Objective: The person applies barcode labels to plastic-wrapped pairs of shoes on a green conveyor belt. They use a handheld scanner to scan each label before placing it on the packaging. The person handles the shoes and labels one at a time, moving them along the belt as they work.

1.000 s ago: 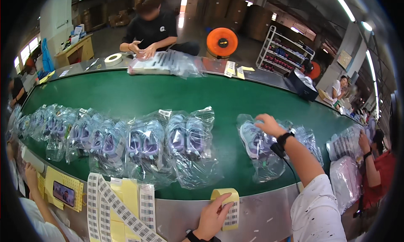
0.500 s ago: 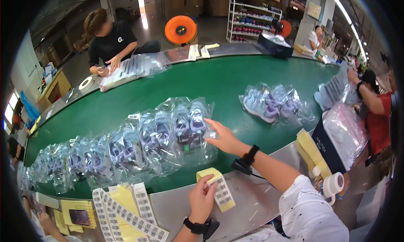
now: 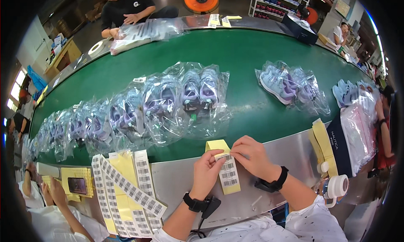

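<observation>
Between my hands is a yellow-backed strip of white barcode labels (image 3: pixel 229 176), its far end curling up by the belt edge. My left hand (image 3: pixel 207 171) pinches the strip's left side. At the strip's top right, the fingers of my right hand (image 3: pixel 254 158) are pressed together; whether a label has come loose in them is hidden. Ahead on the green belt (image 3: pixel 240 128), pairs of light blue and purple shoes in clear plastic bags (image 3: pixel 200 90) stand in a long row to the left. Another bagged pair (image 3: pixel 290 84) lies apart, farther right.
More barcode strips (image 3: pixel 139 195) lie on the metal ledge (image 3: pixel 176 179) to my left, near a phone (image 3: pixel 78 186). A dark box of plastic bags (image 3: pixel 349 141) and a white mug (image 3: pixel 336 186) stand right. Co-workers sit across the belt (image 3: pixel 130 10) and on both sides.
My right hand has come back from the nearest bagged shoes to the label strip beside my left hand. The view has tilted downward.
</observation>
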### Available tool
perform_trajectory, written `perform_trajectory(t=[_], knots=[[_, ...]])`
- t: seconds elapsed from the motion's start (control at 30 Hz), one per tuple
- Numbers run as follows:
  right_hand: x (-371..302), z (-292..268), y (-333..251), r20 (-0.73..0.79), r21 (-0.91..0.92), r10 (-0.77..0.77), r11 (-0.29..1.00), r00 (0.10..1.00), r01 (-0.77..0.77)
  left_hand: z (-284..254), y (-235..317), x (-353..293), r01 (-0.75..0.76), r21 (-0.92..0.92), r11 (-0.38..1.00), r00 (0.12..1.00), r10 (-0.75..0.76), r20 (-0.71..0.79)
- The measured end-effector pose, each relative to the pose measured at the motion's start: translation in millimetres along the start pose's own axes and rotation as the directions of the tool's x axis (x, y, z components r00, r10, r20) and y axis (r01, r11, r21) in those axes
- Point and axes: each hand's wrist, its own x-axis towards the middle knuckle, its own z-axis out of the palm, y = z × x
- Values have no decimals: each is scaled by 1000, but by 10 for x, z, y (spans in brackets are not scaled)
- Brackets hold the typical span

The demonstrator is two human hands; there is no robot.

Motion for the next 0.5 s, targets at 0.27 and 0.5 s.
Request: perform_trajectory(t=[0.27, 0.5], knots=[[-46, -81, -35, -147, 19, -29, 999, 989, 32, 41, -138, 38, 70, -95, 993, 993, -60, 100], [429, -108, 281, -60, 227, 59, 973, 996, -44, 109, -87, 107, 37, -23, 999, 998, -38, -54]])
